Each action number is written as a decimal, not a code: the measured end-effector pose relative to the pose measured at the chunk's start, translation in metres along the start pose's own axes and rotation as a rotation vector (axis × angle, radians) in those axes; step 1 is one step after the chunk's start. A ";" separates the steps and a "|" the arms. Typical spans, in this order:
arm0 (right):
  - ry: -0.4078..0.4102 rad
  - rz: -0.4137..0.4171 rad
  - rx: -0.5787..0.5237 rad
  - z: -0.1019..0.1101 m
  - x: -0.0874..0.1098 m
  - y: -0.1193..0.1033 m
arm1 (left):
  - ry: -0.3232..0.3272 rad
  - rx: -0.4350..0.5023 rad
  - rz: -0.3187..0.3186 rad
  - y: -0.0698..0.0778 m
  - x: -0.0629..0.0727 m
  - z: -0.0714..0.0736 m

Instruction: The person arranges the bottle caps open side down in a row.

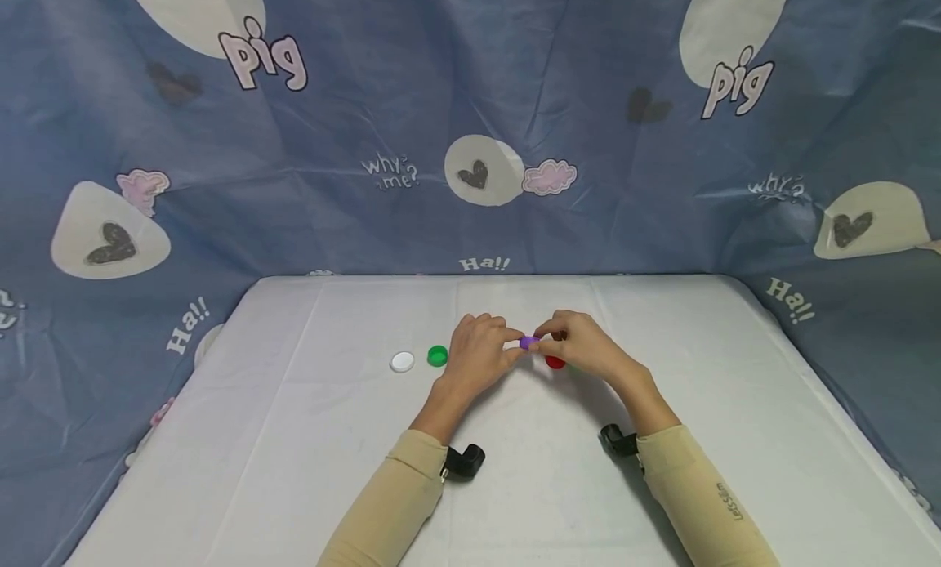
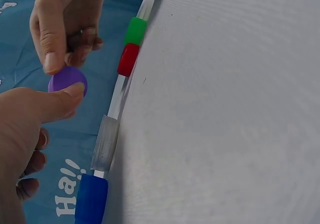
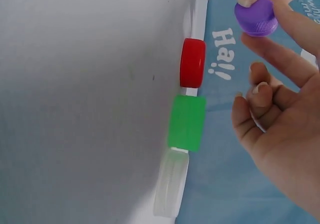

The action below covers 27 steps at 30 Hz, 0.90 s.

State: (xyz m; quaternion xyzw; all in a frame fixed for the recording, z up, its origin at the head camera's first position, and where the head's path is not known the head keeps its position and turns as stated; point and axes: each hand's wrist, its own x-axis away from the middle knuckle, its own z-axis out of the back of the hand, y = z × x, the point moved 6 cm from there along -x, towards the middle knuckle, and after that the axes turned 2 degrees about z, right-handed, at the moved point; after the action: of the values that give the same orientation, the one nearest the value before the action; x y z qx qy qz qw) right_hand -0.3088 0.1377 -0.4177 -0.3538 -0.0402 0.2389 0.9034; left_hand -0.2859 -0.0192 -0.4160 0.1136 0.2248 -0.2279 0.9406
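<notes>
A small purple bottle cap (image 1: 528, 341) is held up above the white table, between both hands. My left hand (image 1: 478, 350) pinches it from the left, its thumb lying across the cap in the left wrist view. From the right, my right hand (image 1: 584, 346) grips the cap's other side with thumb and forefinger, the other fingers curled back in the right wrist view. Just below the right hand lies a red cap (image 1: 555, 362). A light green cap (image 3: 187, 122) sits beside it, mostly covered by that hand in the head view.
Left of the left hand lie a dark green cap (image 1: 437, 355) and a clear white cap (image 1: 402, 362). A blue cap (image 2: 91, 199) and a ribbed clear cap (image 2: 105, 143) show in the left wrist view. Another clear cap (image 3: 171, 184) stands past the light green one. Blue printed cloth (image 1: 331, 216) hangs behind.
</notes>
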 end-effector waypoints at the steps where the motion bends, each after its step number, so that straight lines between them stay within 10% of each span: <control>1: 0.008 0.006 0.011 0.001 0.000 0.000 | -0.007 -0.001 0.011 -0.001 0.000 -0.001; 16: 0.057 0.081 0.082 0.005 0.003 -0.008 | -0.037 0.042 0.037 -0.001 -0.001 -0.005; 27: 0.008 0.019 -0.068 0.003 0.003 -0.001 | 0.001 0.025 -0.008 -0.001 0.000 -0.002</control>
State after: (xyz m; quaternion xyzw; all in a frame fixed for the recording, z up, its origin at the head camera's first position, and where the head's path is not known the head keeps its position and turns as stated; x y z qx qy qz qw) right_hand -0.3063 0.1401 -0.4153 -0.3855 -0.0411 0.2443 0.8888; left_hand -0.2875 -0.0193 -0.4178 0.1245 0.2228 -0.2342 0.9381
